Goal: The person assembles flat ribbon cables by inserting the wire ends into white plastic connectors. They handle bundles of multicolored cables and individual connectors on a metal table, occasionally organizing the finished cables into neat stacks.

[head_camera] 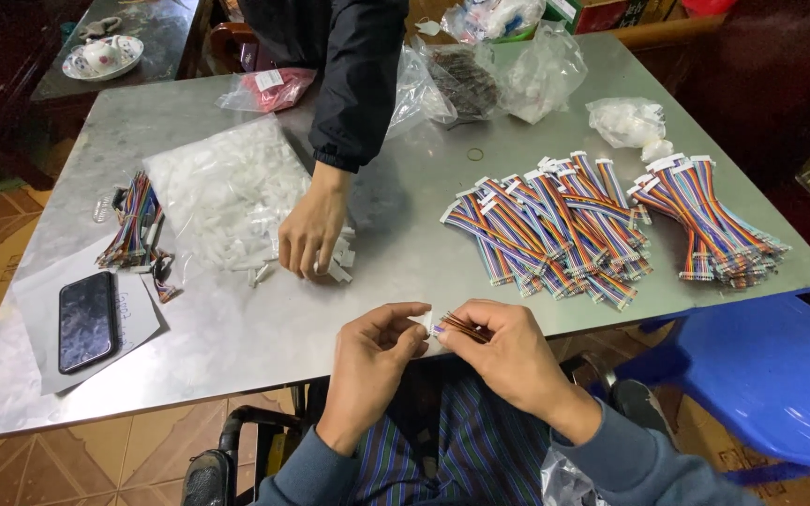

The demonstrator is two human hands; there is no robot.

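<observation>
My left hand (372, 361) pinches a small white plastic connector (422, 322) between thumb and forefinger. My right hand (508, 351) grips the end of a rainbow ribbon cable (464, 327) whose thin wires point at that connector. Both hands hover at the near edge of the grey metal table (236, 328), above my lap. Across from me, another person's hand (311, 230) in a dark sleeve rests on loose white connectors (339, 258) beside a clear bag of them (222, 192).
Finished rainbow cables lie in two piles at right (550, 225) (710, 220). A bundle of cables (135, 220), a black phone (86, 320) on paper, several plastic bags at the far side, and a blue plastic chair (766, 375) at right.
</observation>
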